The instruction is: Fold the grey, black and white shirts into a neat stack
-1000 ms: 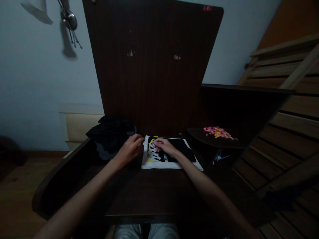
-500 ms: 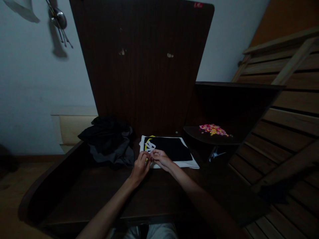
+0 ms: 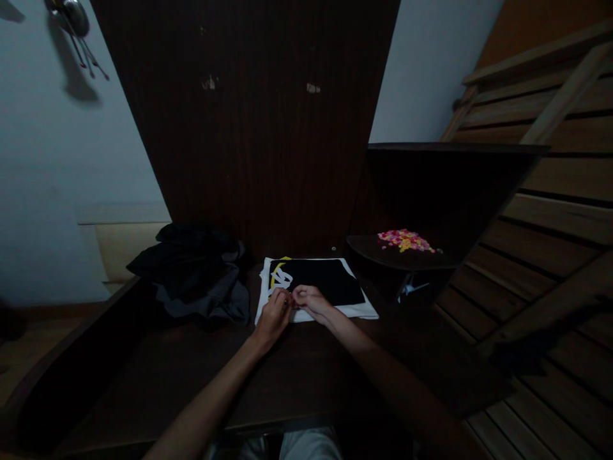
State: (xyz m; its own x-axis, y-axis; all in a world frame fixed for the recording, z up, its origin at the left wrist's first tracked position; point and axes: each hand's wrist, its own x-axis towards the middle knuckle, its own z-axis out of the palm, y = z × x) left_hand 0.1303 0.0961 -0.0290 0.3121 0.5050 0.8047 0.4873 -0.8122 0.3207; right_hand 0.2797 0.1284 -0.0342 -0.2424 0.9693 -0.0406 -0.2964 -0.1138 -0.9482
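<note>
A folded white cloth with a black panel and a yellow and white print (image 3: 330, 284) lies flat on the dark wooden desk (image 3: 201, 377). My left hand (image 3: 274, 315) and my right hand (image 3: 310, 300) meet at its near left edge, fingertips almost touching. Both hands have their fingers curled into a pinch. Whatever sits between the fingertips is too small and dark to make out. A crumpled pile of black and grey clothes (image 3: 194, 271) lies left of the folded cloth.
A tall dark wooden panel (image 3: 249, 121) stands upright behind the desk. A small raised shelf (image 3: 378, 255) at the right carries a heap of pink and yellow bits (image 3: 405, 241). Wooden slats (image 3: 550, 211) slope along the right. Metal utensils (image 3: 76, 25) hang on the wall.
My left hand left the dark clothes pile and joined my right at the folded cloth's near edge. The right hand slid back off the print. The camera tilted down.
</note>
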